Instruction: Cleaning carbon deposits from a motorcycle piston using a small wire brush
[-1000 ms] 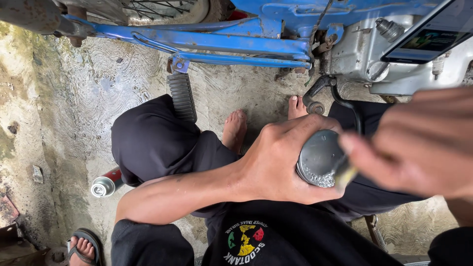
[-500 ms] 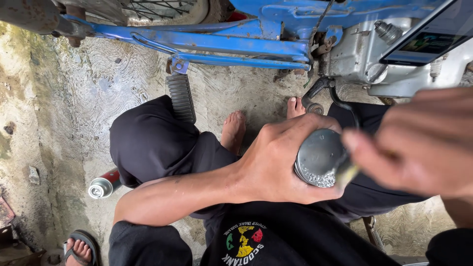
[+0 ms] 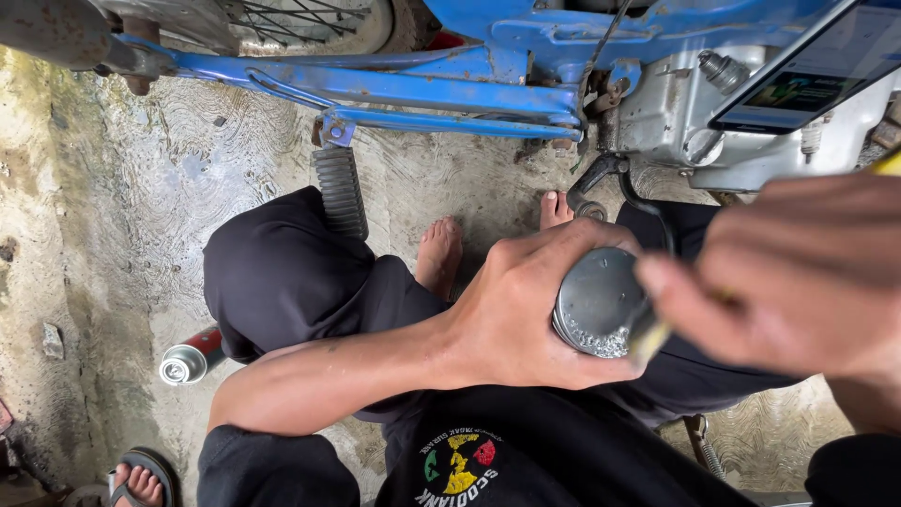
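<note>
My left hand (image 3: 526, 314) is wrapped around a round grey metal part (image 3: 593, 302), a piston-like cylinder with its flat top facing the camera. My right hand (image 3: 798, 282), close to the lens and blurred, holds a small yellowish tool (image 3: 649, 340) whose tip touches the lower edge of the metal part. I sit on the ground in black trousers (image 3: 282, 282), with my bare feet (image 3: 439, 255) in front of me.
A blue motorcycle frame (image 3: 422, 94) with a rubber footpeg (image 3: 340, 192) and grey engine (image 3: 694, 103) stands ahead. A phone (image 3: 807, 75) leans on the engine. A spray can (image 3: 188, 359) lies at the left. Someone's sandalled foot (image 3: 139, 481) shows at bottom left.
The view has shifted slightly. My hands stay on the metal part, the right hand working the tool along its edge.
</note>
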